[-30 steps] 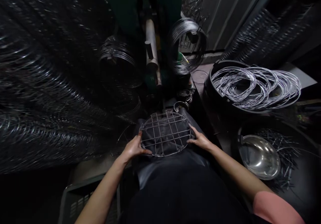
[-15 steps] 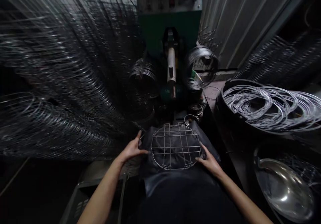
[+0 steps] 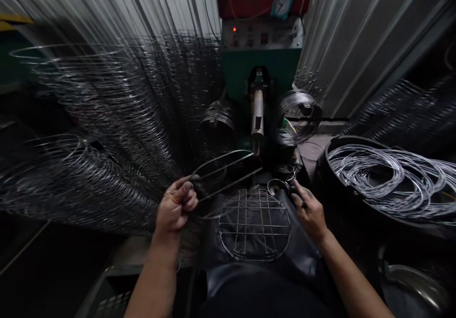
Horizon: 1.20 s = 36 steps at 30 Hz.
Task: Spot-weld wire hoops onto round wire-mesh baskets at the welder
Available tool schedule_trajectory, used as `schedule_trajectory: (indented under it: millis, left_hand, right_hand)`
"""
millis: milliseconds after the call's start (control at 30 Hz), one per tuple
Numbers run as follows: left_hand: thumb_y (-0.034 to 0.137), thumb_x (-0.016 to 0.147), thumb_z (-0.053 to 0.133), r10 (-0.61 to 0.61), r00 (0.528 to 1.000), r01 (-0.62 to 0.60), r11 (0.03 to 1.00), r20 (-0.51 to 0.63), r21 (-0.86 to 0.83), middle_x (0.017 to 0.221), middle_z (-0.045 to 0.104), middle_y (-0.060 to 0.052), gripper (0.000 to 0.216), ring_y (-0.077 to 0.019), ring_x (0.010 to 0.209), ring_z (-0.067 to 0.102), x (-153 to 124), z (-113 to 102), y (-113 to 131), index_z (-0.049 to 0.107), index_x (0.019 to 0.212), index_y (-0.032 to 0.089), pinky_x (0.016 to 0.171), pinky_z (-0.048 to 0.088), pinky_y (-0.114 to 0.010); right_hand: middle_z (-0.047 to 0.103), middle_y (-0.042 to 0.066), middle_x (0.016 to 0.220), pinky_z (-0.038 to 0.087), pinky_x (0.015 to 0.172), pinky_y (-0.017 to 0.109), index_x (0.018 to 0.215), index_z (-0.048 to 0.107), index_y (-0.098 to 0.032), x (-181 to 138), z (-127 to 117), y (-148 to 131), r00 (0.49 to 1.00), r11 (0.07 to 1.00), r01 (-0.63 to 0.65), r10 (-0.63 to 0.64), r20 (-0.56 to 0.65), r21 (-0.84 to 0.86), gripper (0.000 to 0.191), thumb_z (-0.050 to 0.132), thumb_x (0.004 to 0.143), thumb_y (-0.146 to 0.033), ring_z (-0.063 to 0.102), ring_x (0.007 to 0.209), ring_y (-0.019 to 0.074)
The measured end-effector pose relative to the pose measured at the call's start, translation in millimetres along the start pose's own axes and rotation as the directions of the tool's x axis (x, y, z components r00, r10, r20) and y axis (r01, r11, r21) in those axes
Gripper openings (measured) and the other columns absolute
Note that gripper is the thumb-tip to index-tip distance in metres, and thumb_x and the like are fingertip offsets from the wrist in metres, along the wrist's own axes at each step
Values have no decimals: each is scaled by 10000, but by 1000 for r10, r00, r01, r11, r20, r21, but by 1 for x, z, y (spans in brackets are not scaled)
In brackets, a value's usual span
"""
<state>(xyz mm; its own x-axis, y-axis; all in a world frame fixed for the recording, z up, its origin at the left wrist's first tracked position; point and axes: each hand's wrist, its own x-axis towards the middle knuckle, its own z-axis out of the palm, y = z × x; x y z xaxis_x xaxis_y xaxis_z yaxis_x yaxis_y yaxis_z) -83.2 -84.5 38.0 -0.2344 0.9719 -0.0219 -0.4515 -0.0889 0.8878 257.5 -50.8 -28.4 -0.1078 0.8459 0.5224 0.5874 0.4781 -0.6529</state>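
A round wire rack (image 3: 254,224), made of a ring with crossing straight wires, lies on the dark apron (image 3: 302,246) over my lap. My left hand (image 3: 178,201) is closed on the near left side of a wire ring with straight wire across it (image 3: 228,162). That ring is tilted, its far end by the tip of the machine's arm (image 3: 257,118). Beside two small metal bowls (image 3: 277,187), my right hand (image 3: 309,208) has its fingers bent together. What they hold, if anything, is too small to make out.
Tall stacks of wire rings (image 3: 117,104) fill the left side. To the right stands a black tub (image 3: 322,166) heaped with wire hoops, with a shiny metal basin (image 3: 416,280) nearer me. A grey crate (image 3: 110,280) sits at lower left. Wire coils flank the machine.
Both hands have left the rack on my lap. My left hand has taken up a wire ring and raised it toward the machine; my right has moved forward to the bowls. The view has tilted up.
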Motion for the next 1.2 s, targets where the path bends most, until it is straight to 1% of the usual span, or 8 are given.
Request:
schedule_trajectory:
  millis: [133, 300, 467, 600, 800, 967, 1133, 1200]
  left_hand:
    - [314, 697, 751, -281, 948, 302, 943, 151, -140, 492, 212, 108, 283, -10, 358, 147, -9, 6, -31, 680, 907, 138, 327, 190, -113]
    - [314, 743, 697, -395, 900, 423, 893, 183, -153, 513, 221, 103, 284, -11, 364, 149, -10, 1, -51, 656, 951, 126, 326, 164, -118]
    - [314, 646, 762, -353, 936, 350, 927, 0, 137, 689, 530, 31, 567, -64, 561, 479, 6, -7, -67, 571, 1142, 117, 515, 401, -185]
    - [340, 585, 764, -351, 933, 350, 832, -81, 429, 804, 614, -11, 676, -149, 767, 581, 9, -28, -93, 562, 1180, 91, 745, 459, -287]
    - [413, 676, 686, -349, 937, 291, 781, -1, 553, 1149, 641, -122, 585, -271, 1091, 565, 2, -42, -109, 601, 1165, 103, 984, 395, -413]
    - [409, 733, 626, -293, 953, 168, 718, 75, 675, 1223, 615, -93, 503, -269, 1166, 533, 2, -43, -110, 630, 1159, 141, 1056, 343, -427]
    - [496, 761, 575, -307, 945, 139, 683, 110, 717, 1305, 551, -88, 591, -265, 1255, 456, -1, -48, -117, 578, 1235, 144, 1104, 274, -413]
    - [547, 776, 539, -322, 937, 129, 673, 132, 728, 1320, 539, -93, 638, -265, 1286, 417, -3, -49, -116, 551, 1266, 138, 1113, 249, -405]
  right_hand:
    - [660, 71, 1086, 512, 885, 327, 1179, 620, -223, 6, 3, -12, 1000, 998, -8, 8, -3, 58, 328, 484, 918, -367, 624, 999, 207]
    - [662, 74, 1083, 500, 896, 364, 1157, 623, -228, -11, 6, -10, 971, 966, -234, 227, 71, 107, 365, 489, 886, -431, 625, 984, 235]
    - [647, 82, 1134, 490, 908, 369, 1238, 563, -203, -29, 18, -7, 908, 907, -402, 379, 178, 121, 435, 452, 878, -421, 606, 1038, 250]
    - [653, 91, 1129, 476, 934, 394, 1178, 602, -180, -42, 25, 4, 888, 891, -441, 416, 199, 108, 430, 447, 861, -425, 593, 1072, 265]
    - [641, 96, 1157, 450, 974, 425, 1186, 608, -172, -51, 24, 16, 866, 879, -472, 449, 221, 64, 449, 456, 854, -433, 572, 1112, 278]
    - [628, 86, 1185, 435, 996, 418, 1196, 607, -179, -53, 21, 18, 857, 872, -482, 451, 251, 82, 451, 470, 859, -445, 554, 1140, 271]
    - [625, 83, 1191, 402, 1024, 422, 1170, 625, -194, -61, 18, 24, 849, 856, -502, 461, 259, 123, 449, 539, 830, -473, 549, 1143, 269]
    - [635, 80, 1174, 406, 1019, 427, 1139, 641, -197, -62, 17, 28, 823, 823, -548, 499, 271, 150, 455, 572, 804, -497, 555, 1133, 272]
